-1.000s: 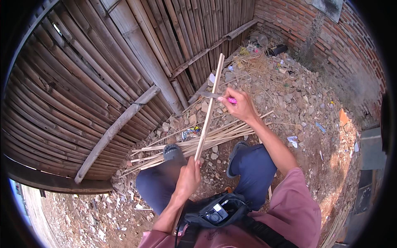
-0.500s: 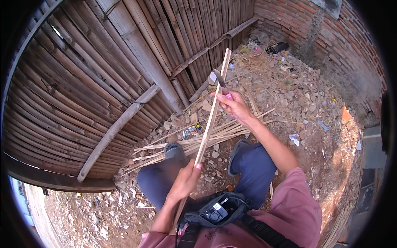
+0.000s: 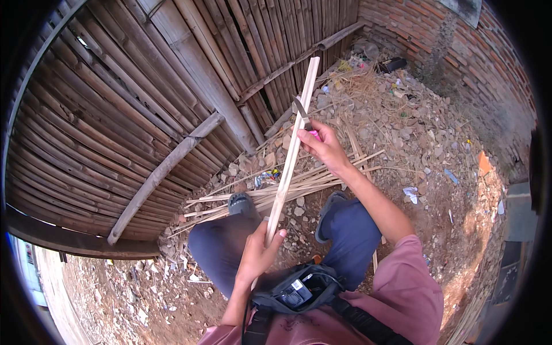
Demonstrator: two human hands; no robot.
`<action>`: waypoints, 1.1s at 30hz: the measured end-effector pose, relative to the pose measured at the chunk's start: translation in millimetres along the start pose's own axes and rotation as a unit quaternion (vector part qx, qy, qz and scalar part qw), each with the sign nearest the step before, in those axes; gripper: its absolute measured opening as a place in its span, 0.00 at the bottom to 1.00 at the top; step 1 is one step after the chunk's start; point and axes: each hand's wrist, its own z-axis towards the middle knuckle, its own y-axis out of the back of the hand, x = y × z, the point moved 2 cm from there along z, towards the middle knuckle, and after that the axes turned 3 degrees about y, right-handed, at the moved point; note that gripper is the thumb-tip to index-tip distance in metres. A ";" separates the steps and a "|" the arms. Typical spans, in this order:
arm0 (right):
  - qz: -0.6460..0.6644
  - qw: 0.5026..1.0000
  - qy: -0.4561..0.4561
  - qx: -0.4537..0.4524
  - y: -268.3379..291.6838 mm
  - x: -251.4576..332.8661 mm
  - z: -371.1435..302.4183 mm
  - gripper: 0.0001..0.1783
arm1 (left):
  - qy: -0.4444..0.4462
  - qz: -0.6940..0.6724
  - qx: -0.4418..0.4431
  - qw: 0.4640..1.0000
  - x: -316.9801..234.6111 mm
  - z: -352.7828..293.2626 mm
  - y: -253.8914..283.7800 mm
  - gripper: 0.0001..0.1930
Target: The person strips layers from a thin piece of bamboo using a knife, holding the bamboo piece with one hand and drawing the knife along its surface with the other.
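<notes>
Nearest on my feed, a black fabric waist pouch (image 3: 267, 301) gapes against the muted-pink shirt (image 3: 405, 279), with a dark boxy device (image 3: 294, 293) inside. Just beyond, the left hand (image 3: 257, 254) is curled around the lower part of a long, pale, straight-edged wooden or bamboo strip (image 3: 288, 172), which slants up and away between the knees. Farther up the strip, the right hand (image 3: 325, 146) is closed around a knife with a grey blade and bright-pink handle (image 3: 305, 118), the blade crossing the strip near its far end. I judge this piece to be partway through being worked: it is in one length, and I see no finished edge that I could vouch for. Past the feet lies a loose pile of thin, pale strips (image 3: 322, 183); I can't tell which are done and which are left. Near it sits a crumpled blue-and-yellow wrapper (image 3: 265, 177), its markings too small to read, as are the device's pale label and the shirt's dark print. Behind stand a brown bamboo-pole wall (image 3: 86, 144) and a red brick wall (image 3: 402, 26).
</notes>
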 end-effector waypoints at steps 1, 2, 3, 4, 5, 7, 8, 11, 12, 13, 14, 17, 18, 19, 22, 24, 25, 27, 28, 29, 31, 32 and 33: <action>-0.006 1.000 0.026 0.001 0.0 0.3 -1.0 0.19 | 0.008 -0.025 0.000 1.000 -0.5 1.0 -0.6 0.16; -0.014 0.999 0.050 0.002 -0.4 0.9 -1.6 0.20 | 0.002 -0.026 -0.007 1.000 2.9 1.4 2.1 0.16; -0.022 0.997 0.075 0.002 0.0 0.5 -3.4 0.22 | -0.004 -0.028 -0.013 1.000 10.3 3.9 5.5 0.16; -0.030 0.995 0.099 0.002 -0.1 1.0 -5.5 0.23 | -0.010 -0.030 -0.020 0.999 16.0 5.3 8.8 0.17; -0.082 0.991 0.107 0.003 -1.3 5.2 -9.3 0.24 | -0.005 -0.028 -0.017 0.999 16.7 6.4 10.7 0.20; -0.185 0.975 0.121 0.004 -5.2 15.5 -17.4 0.26 | -0.008 -0.030 -0.019 0.999 12.4 7.0 15.1 0.22; -0.207 0.968 0.141 0.012 -6.9 14.1 -20.1 0.26 | -0.009 -0.030 -0.019 0.999 9.7 7.3 16.4 0.23; -0.258 0.951 0.166 0.028 -14.3 6.8 -25.8 0.25 | 0.008 -0.109 0.011 0.994 11.9 9.4 16.6 0.26; -0.268 0.948 0.166 0.044 -17.8 6.1 -28.5 0.24 | 0.018 -0.130 0.021 0.991 11.9 9.8 17.8 0.27; -0.279 0.944 0.165 0.060 -21.6 6.4 -31.8 0.22 | 0.033 -0.136 0.035 0.990 10.3 8.3 19.0 0.28; -0.290 0.940 0.166 0.076 -27.1 10.2 -33.2 0.21 | 0.035 -0.143 0.038 0.988 10.1 8.7 20.1 0.28; -0.362 0.897 0.215 0.134 -35.2 11.0 -30.6 0.13 | 0.034 -0.159 0.037 0.986 10.3 10.6 22.5 0.28; -0.378 0.885 0.223 0.156 -37.3 10.3 -29.8 0.12 | 0.031 -0.162 0.031 0.986 10.7 12.1 22.1 0.28; -0.382 0.894 0.187 0.141 -39.4 8.8 -31.0 0.12 | 0.027 -0.164 0.024 0.986 11.3 13.9 22.2 0.29; -0.416 0.888 0.159 0.116 -42.3 9.1 -30.5 0.13 | 0.026 -0.149 0.027 0.988 15.8 22.3 25.7 0.29; -0.427 0.884 0.139 0.129 -42.1 8.8 -29.3 0.13 | 0.023 -0.145 0.025 0.989 23.4 29.0 27.2 0.28; -0.432 0.882 0.129 0.136 -41.8 8.6 -28.6 0.14 | 0.021 -0.143 0.024 0.989 27.1 32.5 27.6 0.28; -0.433 0.878 0.148 0.142 -41.6 7.2 -29.0 0.14 | 0.012 -0.125 0.019 0.992 33.4 39.1 26.4 0.27; -0.433 0.875 0.158 0.146 -41.6 6.4 -29.0 0.15 | 0.007 -0.116 0.017 0.993 35.3 41.1 26.2 0.27; -0.435 0.875 0.151 0.152 -40.3 5.0 -29.2 0.15 | 0.006 -0.115 0.020 0.993 36.6 43.1 25.8 0.26; -0.438 0.873 0.137 0.164 -38.4 2.1 -29.2 0.16 | 0.004 -0.112 0.027 0.993 38.2 46.5 25.5 0.26; -0.433 0.879 0.128 0.155 -38.3 -0.8 -28.4 0.16 | 0.012 -0.116 0.028 0.993 38.4 47.5 25.5 0.25; -0.429 0.884 0.119 0.145 -38.9 -4.0 -27.3 0.16 | 0.019 -0.119 0.029 0.992 37.8 47.7 25.9 0.25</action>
